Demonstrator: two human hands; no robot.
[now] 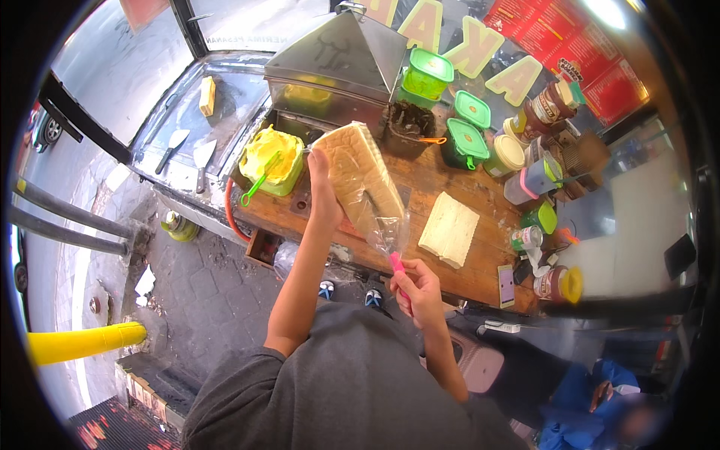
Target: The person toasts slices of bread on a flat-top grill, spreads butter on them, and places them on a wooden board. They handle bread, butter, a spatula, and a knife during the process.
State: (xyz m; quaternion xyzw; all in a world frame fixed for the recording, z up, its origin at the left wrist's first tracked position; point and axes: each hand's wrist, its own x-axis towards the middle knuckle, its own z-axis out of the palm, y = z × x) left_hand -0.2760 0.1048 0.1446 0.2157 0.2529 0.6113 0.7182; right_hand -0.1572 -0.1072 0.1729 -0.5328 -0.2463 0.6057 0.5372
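A large loaf of bread [360, 174] in a clear plastic bag [389, 233] is tilted above the wooden counter. My left hand [322, 183] grips its left side, with the fingers mostly hidden behind it. At the bag's lower end, my right hand [415, 289] closes around a narrow pink object [397, 262]; whether it is a handle or a bag tie is unclear. To the right, a pale piece of bread [449, 229] with ridged edges lies flat on the counter. Left of the loaf stands a tub of yellow spread [271, 160] with a green-handled utensil [256, 188] in it.
A griddle [185, 121] at the left holds two scrapers [203, 163] and a yellow block [207, 97]. Behind the loaf are a metal hood [337, 62] and a dark brown tub [408, 126]. Jars and a phone [506, 286] line the right side. A person in blue [585, 394] is at lower right.
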